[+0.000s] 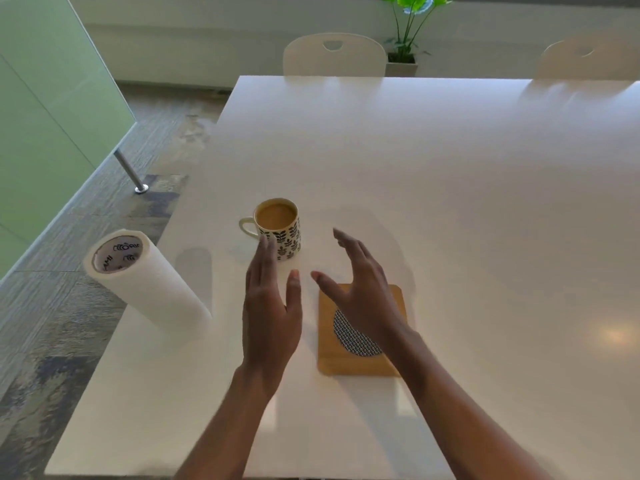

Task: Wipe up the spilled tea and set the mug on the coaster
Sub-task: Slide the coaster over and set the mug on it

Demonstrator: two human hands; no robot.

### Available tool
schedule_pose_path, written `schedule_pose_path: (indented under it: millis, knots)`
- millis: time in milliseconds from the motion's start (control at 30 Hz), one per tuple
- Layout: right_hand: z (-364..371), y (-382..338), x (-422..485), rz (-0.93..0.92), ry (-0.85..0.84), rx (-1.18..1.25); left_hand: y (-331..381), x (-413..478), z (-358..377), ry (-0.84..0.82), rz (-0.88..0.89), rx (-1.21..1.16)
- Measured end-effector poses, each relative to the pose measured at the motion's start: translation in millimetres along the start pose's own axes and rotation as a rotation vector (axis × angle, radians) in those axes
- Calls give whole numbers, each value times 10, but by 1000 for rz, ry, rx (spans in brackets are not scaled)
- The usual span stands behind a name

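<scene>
Both my hands hover open and empty over the white table (450, 188). My left hand (270, 306) has its fingertips in front of the mug (278, 228); whether they touch it I cannot tell. My right hand (360, 289) spreads above the wooden coaster (346, 365). A paper towel roll (145, 278) stands left, chairs (334, 55) beyond.

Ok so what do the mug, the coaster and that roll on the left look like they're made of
The mug looks like glazed ceramic: smooth cream body with a printed dark leaf pattern. The coaster seems to be wood or bamboo, matte tan, with a round black-and-white patterned inset whose material I can't tell. The roll looks like soft white paper towel around a printed cardboard core.
</scene>
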State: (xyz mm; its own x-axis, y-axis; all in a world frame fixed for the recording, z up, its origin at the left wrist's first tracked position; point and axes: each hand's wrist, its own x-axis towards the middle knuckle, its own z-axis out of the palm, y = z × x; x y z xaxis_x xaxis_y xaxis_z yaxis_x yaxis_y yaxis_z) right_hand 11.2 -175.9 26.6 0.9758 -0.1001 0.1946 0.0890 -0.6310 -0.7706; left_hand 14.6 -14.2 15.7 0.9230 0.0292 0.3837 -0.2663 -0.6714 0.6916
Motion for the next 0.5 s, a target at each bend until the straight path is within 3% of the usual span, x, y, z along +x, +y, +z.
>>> schedule_pose_path:
  millis: [167,500]
  knots:
    - [278,-11,641,23,-75,63,-191,513,63,135,-144,-36]
    - [565,103,1105,-49,-198,189,-583,914,169,102,-325,-130]
